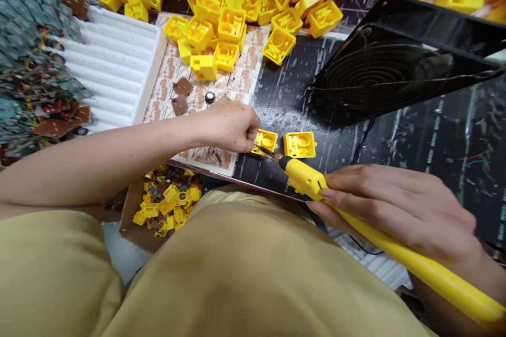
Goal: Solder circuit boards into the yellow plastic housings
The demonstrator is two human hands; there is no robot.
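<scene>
My left hand (233,125) is closed with its fingertips together over the left side of a small yellow plastic housing (269,140). What those fingers pinch is hidden. In my right hand (403,205) is a long yellow hand tool (306,176) with a black collar and a thin metal tip. That tip points left and reaches the near edge of the housing, close to my left fingertips. A second open yellow housing (299,145) lies just right of it. Beyond my left wrist are a small round black part (210,97) and brown board pieces (183,86).
Many yellow housings (233,23) are heaped at the back. A black fan (379,71) stands back right. Wired circuit boards (39,79) pile up beside a ridged white foam tray (114,58) at left. Below the table edge, a cardboard box (132,221) holds yellow parts.
</scene>
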